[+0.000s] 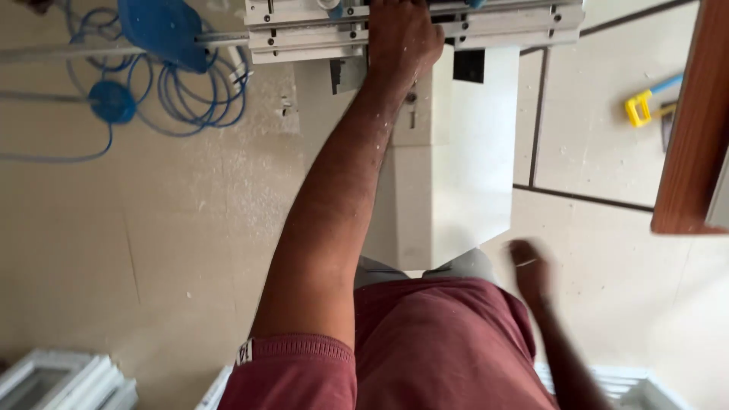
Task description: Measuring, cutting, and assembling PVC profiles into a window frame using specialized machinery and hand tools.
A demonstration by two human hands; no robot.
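Note:
My left arm reaches from the maroon sleeve at the bottom up to the top of the view. There my left hand (401, 38) lies on a white frame profile (516, 26) with its fingers curled over the edge. The profile sits on a white stand (463, 152) with metal fittings. My right hand (528, 270) is blurred beside my maroon shirt, low on the right. It is apart from the profile, and whether it holds anything cannot be made out.
A coiled blue hose (194, 95) and a blue tool body (163, 30) lie on the dusty tiled floor at top left. A yellow tool (639, 106) lies at right, near a brown wooden panel (695, 129). White frame pieces (64, 380) are stacked at bottom left.

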